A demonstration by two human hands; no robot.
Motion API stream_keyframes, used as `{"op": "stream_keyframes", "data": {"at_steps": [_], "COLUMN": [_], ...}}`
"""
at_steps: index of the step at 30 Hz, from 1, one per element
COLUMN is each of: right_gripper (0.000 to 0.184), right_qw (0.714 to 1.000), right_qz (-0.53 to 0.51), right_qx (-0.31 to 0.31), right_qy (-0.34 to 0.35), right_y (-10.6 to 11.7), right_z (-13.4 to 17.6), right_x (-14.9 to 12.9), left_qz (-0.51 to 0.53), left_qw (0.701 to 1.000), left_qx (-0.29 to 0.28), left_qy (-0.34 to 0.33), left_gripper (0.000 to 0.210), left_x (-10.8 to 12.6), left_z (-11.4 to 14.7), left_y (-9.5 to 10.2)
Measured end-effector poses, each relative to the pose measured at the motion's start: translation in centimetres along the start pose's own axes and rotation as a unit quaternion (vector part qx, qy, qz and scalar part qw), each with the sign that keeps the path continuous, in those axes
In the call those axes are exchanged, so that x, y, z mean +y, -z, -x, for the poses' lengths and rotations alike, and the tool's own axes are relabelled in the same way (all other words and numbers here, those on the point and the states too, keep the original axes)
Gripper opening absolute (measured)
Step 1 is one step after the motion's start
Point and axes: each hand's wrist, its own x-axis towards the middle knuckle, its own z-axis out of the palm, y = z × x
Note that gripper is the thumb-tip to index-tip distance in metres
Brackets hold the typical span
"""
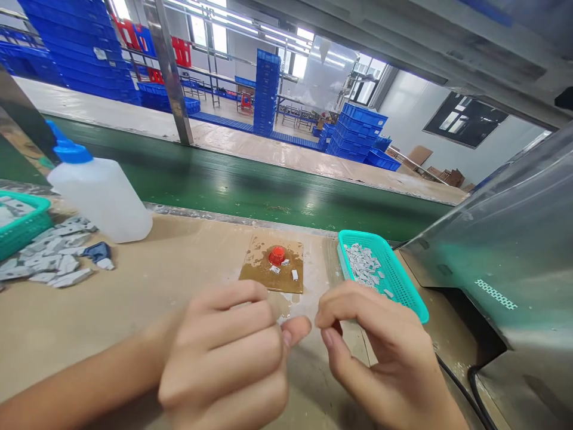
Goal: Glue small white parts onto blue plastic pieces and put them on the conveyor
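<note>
My left hand [230, 358] is closed, knuckles toward the camera, its thumb tip reaching toward my right hand. Whatever lies inside its curled fingers is hidden. My right hand [380, 352] has thumb and forefinger drawn together in a pinch; anything between them is too small or covered to name. Just beyond the hands lies a wet brown square board [255, 272] with a red cap [277, 255] on it. Small white pieces [294, 275] rest beside the cap. Behind my right hand, a turquoise basket [405, 280] holds many small white pieces.
At left stand a white squeeze bottle with a blue cap [105, 194], a heap of white-grey pieces [58, 257], a dark blue scrap [97, 251] and another green basket [31, 227]. A green conveyor belt [250, 194] crosses behind. A metal housing [510, 239] borders the right.
</note>
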Motion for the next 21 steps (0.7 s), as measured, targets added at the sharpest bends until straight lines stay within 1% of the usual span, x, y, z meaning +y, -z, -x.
{"op": "stream_keyframes", "data": {"at_steps": [2, 3, 4, 6, 7, 9, 11, 13, 15, 18, 21], "right_gripper": [0.018, 0.019, 0.020, 0.022, 0.023, 0.022, 0.021, 0.023, 0.025, 0.025, 0.024], "right_qw": [1.000, 0.999, 0.998, 0.992, 0.988, 0.979, 0.970, 0.968, 0.976, 0.986, 0.986], "right_qz": [0.018, 0.033, 0.050, 0.090, 0.112, 0.166, 0.217, 0.235, 0.211, 0.159, 0.144], "right_qx": [0.009, 0.018, 0.030, 0.066, 0.079, 0.087, 0.069, 0.041, 0.006, -0.037, -0.056], "right_qy": [0.023, 0.029, 0.035, 0.055, 0.065, 0.082, 0.084, 0.078, 0.061, 0.038, 0.055], "right_y": [-0.4, -0.6, -0.9, -1.5, -1.8, -2.4, -2.7, -2.6, -2.3, -1.8, -1.4], "right_z": [0.1, 0.2, 0.3, 0.6, 0.7, 1.0, 1.2, 1.3, 1.2, 0.9, 0.7], "right_x": [-0.3, -0.4, -0.4, -0.3, -0.2, 0.0, 0.3, 0.5, 0.7, 1.0, 1.3], "left_qz": [-0.001, -0.005, -0.009, -0.010, -0.007, -0.003, -0.002, -0.006, -0.007, -0.002, 0.020], "left_qw": [0.999, 0.999, 0.999, 0.997, 0.995, 0.993, 0.992, 0.991, 0.990, 0.991, 0.992], "left_qx": [0.022, 0.020, 0.004, -0.056, -0.074, -0.070, -0.044, -0.047, -0.060, -0.058, -0.072], "left_qy": [-0.035, -0.046, -0.051, -0.060, -0.067, -0.093, -0.119, -0.127, -0.127, -0.123, -0.104], "left_gripper": [0.025, 0.026, 0.026, 0.028, 0.029, 0.030, 0.030, 0.028, 0.026, 0.025, 0.025], "left_x": [-0.2, -0.3, -0.4, -0.5, -0.5, -0.6, -0.7, -0.8, -0.9, -1.0, -1.2], "left_z": [-0.5, -0.7, -1.0, -1.6, -1.8, -2.0, -2.0, -1.8, -1.6, -1.4, -1.5], "left_y": [0.5, 0.8, 1.1, 1.6, 1.8, 1.7, 1.4, 1.0, 0.8, 0.8, 1.1]}}
